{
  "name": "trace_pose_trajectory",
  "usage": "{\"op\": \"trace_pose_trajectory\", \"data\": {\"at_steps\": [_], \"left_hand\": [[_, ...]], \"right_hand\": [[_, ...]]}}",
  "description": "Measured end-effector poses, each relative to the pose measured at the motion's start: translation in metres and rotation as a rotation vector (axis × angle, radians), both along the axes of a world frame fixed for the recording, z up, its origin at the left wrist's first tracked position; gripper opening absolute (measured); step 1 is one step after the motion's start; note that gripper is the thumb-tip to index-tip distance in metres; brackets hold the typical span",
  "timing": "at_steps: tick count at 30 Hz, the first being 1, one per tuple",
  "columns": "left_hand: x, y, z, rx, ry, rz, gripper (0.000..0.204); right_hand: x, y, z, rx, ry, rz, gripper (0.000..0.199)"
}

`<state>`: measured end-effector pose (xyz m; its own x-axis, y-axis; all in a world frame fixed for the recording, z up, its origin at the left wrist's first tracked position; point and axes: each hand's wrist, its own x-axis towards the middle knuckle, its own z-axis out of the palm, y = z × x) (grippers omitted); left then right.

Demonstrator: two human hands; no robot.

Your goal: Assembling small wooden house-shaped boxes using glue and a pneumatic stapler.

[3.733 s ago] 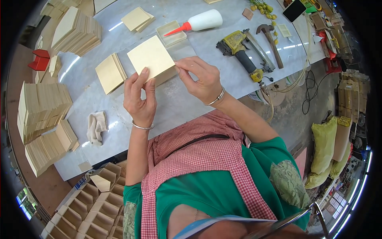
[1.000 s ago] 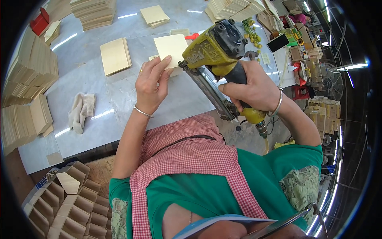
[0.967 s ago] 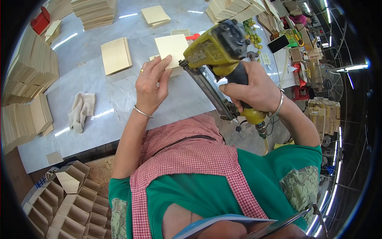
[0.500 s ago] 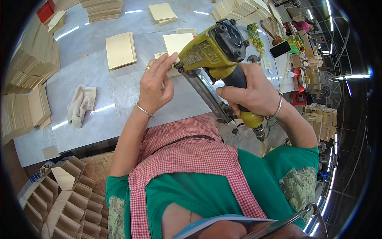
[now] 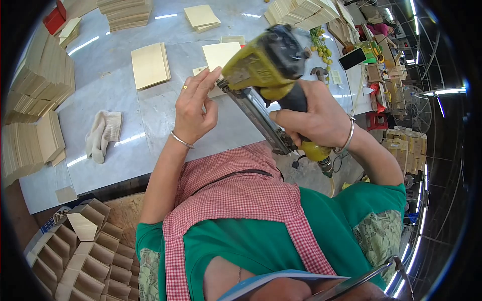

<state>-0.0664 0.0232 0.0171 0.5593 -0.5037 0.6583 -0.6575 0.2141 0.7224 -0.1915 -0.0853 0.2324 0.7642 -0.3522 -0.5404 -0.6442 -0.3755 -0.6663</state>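
a grey counter (image 5: 83,95), its near edge running along a person's apron (image 5: 233,185). tall stacks of pale wooden panels (image 5: 40,75) crowd the left edge. the right hand (image 5: 319,113) is wrapped round the handle of a yellow and black nail gun (image 5: 256,65), its tail reaching past the near edge. left of the gun's nose, set in from the near edge, sits a pale square wooden piece (image 5: 216,55), partly hidden by the gun. the left hand (image 5: 195,108) has its fingertips at the wood's near left corner; whether that grip pinches or only presses cannot be told.

the fingertips are just beside the nose, so a slipping gun or shifting wood could injure them. a tug on the hose (image 5: 333,185), hanging beyond the near edge, might pull the aim aside.

open room lies between the left hand and a white glove (image 5: 104,135) near the near left corner. a low pile of panels (image 5: 149,65) limits leftward movement; a hammer (image 5: 318,72) limits rightward.
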Motion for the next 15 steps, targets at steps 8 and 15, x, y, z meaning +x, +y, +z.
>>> {"op": "trace_pose_trajectory", "data": {"at_steps": [8,15], "left_hand": [[-0.001,-0.001,0.002,0.082,0.084,0.048,0.036],[0.002,-0.003,0.006,0.076,-0.127,0.120,0.032]], "right_hand": [[-0.043,-0.040,-0.020,-0.166,-0.135,-0.227,0.026],[-0.086,-0.112,-0.116,-0.805,-0.029,-0.050,0.043]]}}
